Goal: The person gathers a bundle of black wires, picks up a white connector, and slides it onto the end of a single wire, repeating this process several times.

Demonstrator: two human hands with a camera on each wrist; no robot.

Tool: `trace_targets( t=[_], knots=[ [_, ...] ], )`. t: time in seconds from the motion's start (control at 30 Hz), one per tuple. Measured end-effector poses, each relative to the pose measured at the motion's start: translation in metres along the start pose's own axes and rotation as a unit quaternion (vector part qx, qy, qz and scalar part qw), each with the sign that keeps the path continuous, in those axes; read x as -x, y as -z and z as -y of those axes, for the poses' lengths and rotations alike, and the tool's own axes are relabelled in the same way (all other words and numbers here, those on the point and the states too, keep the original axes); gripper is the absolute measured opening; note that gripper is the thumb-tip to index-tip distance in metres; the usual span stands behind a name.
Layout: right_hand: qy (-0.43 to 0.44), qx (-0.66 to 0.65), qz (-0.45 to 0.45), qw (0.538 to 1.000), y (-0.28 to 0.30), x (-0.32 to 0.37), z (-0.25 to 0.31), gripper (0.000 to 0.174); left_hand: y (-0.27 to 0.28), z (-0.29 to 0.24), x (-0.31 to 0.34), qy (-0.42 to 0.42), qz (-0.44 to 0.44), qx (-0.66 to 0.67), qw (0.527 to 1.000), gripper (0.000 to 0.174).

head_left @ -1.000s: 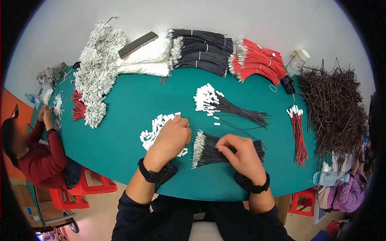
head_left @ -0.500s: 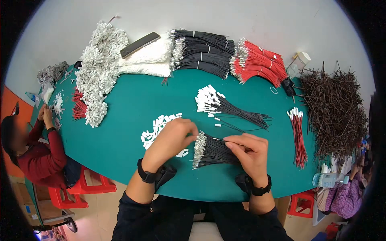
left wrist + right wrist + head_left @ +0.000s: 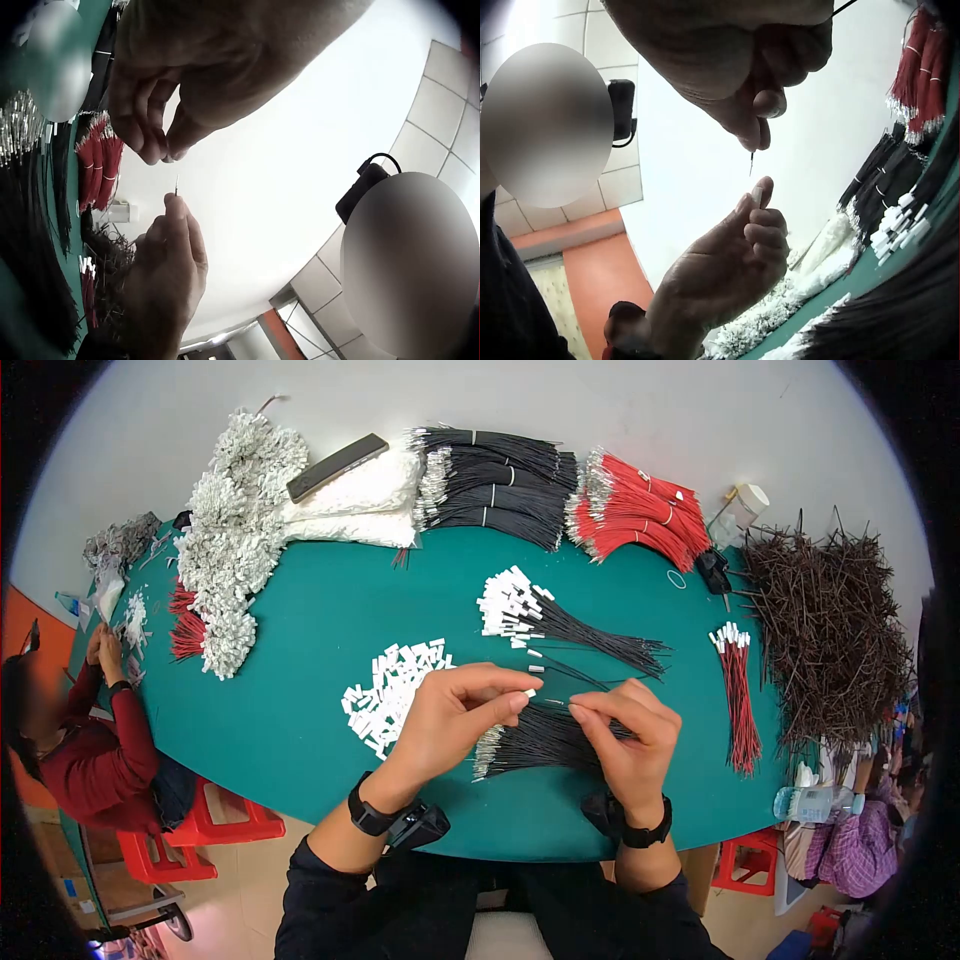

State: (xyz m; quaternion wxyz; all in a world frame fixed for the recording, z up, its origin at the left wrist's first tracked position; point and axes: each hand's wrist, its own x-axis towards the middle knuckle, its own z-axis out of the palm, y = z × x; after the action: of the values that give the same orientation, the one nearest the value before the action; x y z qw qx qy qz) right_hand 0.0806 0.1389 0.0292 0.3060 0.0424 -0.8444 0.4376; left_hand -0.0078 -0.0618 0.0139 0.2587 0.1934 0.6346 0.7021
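Observation:
My left hand [image 3: 450,725] pinches a small white connector housing [image 3: 757,196] between thumb and forefinger. Facing it, my right hand [image 3: 635,745] pinches a black wire [image 3: 844,9], whose thin metal terminal [image 3: 177,184] pokes out past the fingertips. A short gap separates terminal and housing. Under both hands lies a bundle of black wires [image 3: 540,747] with bare metal ends towards the left. Loose white housings [image 3: 385,685] are heaped beside my left hand. Farther back, black wires [image 3: 600,640] with white housings on their ends form another bundle.
Tied black bundles [image 3: 510,495], tied red bundles [image 3: 645,515] and white bags [image 3: 360,510] line the back of the green table [image 3: 330,600]. A tangled dark wire heap [image 3: 825,640] and red wires [image 3: 735,705] lie right. At far left another person [image 3: 100,760] sits working.
My left hand has come from the loose housings rightwards, now showing a housing in its fingertips. The right hand has lifted a wire off the bundle and shifted slightly right.

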Motion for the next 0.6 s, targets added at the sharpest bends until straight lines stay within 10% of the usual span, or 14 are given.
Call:
trace_targets(
  t=[0.6],
  knots=[
    [0.05, 0.078, -0.008, 0.996, -0.0028, 0.0003, -0.001, 0.015, -0.0011, 0.0032, -0.0005, -0.037, 0.008, -0.029, 0.999, 0.022]
  ],
)
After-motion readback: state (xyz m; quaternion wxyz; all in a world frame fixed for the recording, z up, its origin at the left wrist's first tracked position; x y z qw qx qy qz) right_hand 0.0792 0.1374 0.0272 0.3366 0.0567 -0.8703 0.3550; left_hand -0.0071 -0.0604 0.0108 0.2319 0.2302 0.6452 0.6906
